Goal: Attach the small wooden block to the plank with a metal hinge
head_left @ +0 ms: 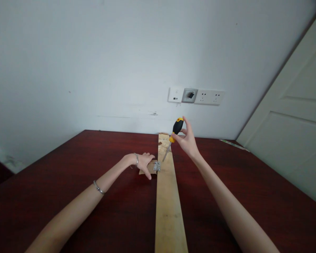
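My right hand [187, 140] is closed around the black and yellow handle of a screwdriver [175, 130], whose shaft slants down to a small metal hinge [157, 166]. The hinge joins a long pale wooden plank [168, 203] and a small wooden block [148, 167] at the plank's left edge. My left hand [143, 163] presses down on that block, fingers curled over it, just left of the hinge. The plank runs from the near edge of the dark red table [68, 182] toward the wall.
A white wall rises behind the table, with a row of sockets and a switch [196, 95] above the plank's far end. A pale door [292, 133] stands at the right. A thin strip [233, 144] lies at the table's far right corner.
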Demonstrator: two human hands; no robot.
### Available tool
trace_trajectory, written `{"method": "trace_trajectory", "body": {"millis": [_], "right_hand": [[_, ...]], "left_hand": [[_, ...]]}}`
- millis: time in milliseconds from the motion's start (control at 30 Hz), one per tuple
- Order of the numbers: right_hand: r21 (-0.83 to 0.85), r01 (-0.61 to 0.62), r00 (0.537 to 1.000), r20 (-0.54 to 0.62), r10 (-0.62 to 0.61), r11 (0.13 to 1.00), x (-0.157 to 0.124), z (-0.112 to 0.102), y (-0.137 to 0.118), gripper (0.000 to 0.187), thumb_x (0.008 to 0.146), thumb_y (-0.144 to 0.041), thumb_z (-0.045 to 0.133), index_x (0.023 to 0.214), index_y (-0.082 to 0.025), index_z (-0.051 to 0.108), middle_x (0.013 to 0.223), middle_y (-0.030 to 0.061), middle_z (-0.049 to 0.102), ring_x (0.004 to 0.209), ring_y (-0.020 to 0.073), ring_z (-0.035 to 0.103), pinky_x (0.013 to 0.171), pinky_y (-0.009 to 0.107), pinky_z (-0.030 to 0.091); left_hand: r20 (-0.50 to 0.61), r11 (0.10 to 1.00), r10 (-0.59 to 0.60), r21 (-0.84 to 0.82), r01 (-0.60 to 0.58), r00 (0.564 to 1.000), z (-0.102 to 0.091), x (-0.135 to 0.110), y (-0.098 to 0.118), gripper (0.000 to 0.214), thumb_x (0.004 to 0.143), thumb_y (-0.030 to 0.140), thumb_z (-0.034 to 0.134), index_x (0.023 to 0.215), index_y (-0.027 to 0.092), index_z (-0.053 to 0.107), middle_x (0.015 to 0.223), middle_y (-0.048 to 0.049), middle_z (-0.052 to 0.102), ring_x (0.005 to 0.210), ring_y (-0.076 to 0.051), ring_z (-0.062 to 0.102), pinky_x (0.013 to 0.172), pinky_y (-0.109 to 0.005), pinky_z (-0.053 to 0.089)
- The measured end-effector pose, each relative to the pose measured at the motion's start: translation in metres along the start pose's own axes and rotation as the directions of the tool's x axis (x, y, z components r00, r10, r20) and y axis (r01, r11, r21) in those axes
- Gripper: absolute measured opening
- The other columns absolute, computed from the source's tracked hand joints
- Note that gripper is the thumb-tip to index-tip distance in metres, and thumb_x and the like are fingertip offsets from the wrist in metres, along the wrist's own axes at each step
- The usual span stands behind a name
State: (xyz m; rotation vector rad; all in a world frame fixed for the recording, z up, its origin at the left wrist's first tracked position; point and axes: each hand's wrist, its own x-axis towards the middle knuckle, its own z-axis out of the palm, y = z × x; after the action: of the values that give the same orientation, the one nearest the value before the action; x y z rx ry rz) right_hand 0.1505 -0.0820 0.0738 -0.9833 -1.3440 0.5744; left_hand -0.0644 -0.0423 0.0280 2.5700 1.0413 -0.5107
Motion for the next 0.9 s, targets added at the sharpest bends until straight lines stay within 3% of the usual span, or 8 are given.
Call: {"method": "trace_trajectory", "body": {"millis": [133, 333, 600, 900], "right_hand": [[-0.037, 0.091, 0.995, 0.03, -0.09, 0.995, -0.009, 0.01, -0.005, 0.085, 0.072, -0.029, 0.066, 0.143, -0.031, 0.018, 0.108, 0.0083, 0.056, 0.067, 0.0147, 0.065, 0.062, 0.031, 0.056], [-0.078, 0.136, 0.989, 0.069, -0.131, 0.988, -0.015, 0.016, -0.003, 0.078, 0.076, -0.028, 0.063, 0.142, -0.031, 0.021, 0.105, 0.0069, 0.057, 0.067, 0.0154, 0.065, 0.063, 0.033, 0.057], [-0.041, 0.189, 0.969, 0.167, -0.18, 0.981, -0.02, 0.02, -0.004, 0.076, 0.078, -0.029, 0.062, 0.142, -0.034, 0.021, 0.111, 0.0076, 0.055, 0.072, 0.0153, 0.066, 0.068, 0.033, 0.057], [-0.03, 0.17, 0.964, 0.212, -0.16, 0.985, -0.024, 0.023, -0.008, 0.073, 0.079, -0.027, 0.059, 0.141, -0.033, 0.021, 0.112, 0.0075, 0.053, 0.077, 0.0161, 0.066, 0.075, 0.035, 0.056]], "left_hand": [[-0.04, 0.998, 0.049, 0.03, -0.048, 0.998, 0.005, 0.006, 0.001, 0.112, 0.045, 0.07, 0.07, 0.134, 0.014, 0.032, 0.131, -0.0172, 0.039, 0.121, -0.034, 0.036, 0.097, -0.042, 0.036], [-0.07, 0.993, 0.091, 0.081, -0.085, 0.993, 0.006, 0.009, 0.001, 0.087, 0.053, 0.063, 0.07, 0.123, 0.017, 0.043, 0.118, -0.0124, 0.045, 0.111, -0.03, 0.042, 0.093, -0.037, 0.039], [-0.049, 0.995, 0.05, 0.092, -0.045, 0.998, 0.001, 0.004, 0.007, 0.09, 0.053, 0.061, 0.071, 0.126, 0.017, 0.043, 0.117, -0.0126, 0.045, 0.112, -0.032, 0.042, 0.094, -0.037, 0.038], [-0.042, 0.996, 0.016, 0.093, -0.012, 0.999, -0.002, 0.001, 0.01, 0.092, 0.051, 0.061, 0.071, 0.128, 0.018, 0.043, 0.121, -0.0135, 0.044, 0.114, -0.034, 0.04, 0.094, -0.039, 0.038]]}}
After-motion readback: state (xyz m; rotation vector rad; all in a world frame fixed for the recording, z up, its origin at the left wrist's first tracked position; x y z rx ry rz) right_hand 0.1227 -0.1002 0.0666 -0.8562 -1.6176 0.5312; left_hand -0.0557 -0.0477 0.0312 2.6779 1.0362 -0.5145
